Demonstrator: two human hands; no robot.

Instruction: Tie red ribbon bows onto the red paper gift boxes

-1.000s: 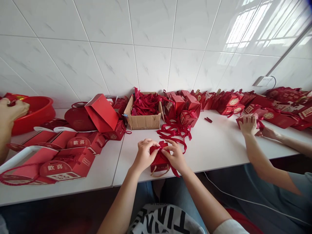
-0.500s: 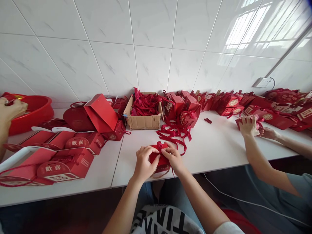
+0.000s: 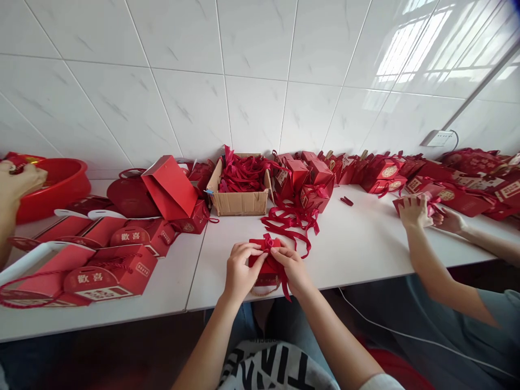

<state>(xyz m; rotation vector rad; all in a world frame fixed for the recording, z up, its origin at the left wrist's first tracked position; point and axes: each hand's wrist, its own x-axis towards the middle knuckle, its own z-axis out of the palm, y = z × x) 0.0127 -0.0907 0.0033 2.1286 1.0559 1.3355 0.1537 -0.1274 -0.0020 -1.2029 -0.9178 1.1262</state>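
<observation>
A small red gift box (image 3: 266, 279) rests at the table's front edge, between my two hands. On its top lies a red ribbon bow (image 3: 268, 243). My left hand (image 3: 242, 269) pinches the ribbon from the left, thumb and index finger together near the knot. From the other side my right hand (image 3: 291, 265) pinches the ribbon with thumb and forefinger. A ribbon tail (image 3: 284, 284) hangs down the front of the box beside my right hand. A twisted cord handle shows at the box's lower front. The fingertips partly cover the knot.
Behind the box stands a cardboard box (image 3: 239, 203) full of red ribbons, with loose ribbons (image 3: 290, 222) beside it. Red boxes (image 3: 109, 273) lie at left near a red basin (image 3: 60, 187). Co-workers' hands (image 3: 415, 211) hold a box at right; another person's hand (image 3: 24, 181) is far left.
My hands have shifted slightly at the bow. The ribbon tail by my right hand now hangs wider and longer down the box front.
</observation>
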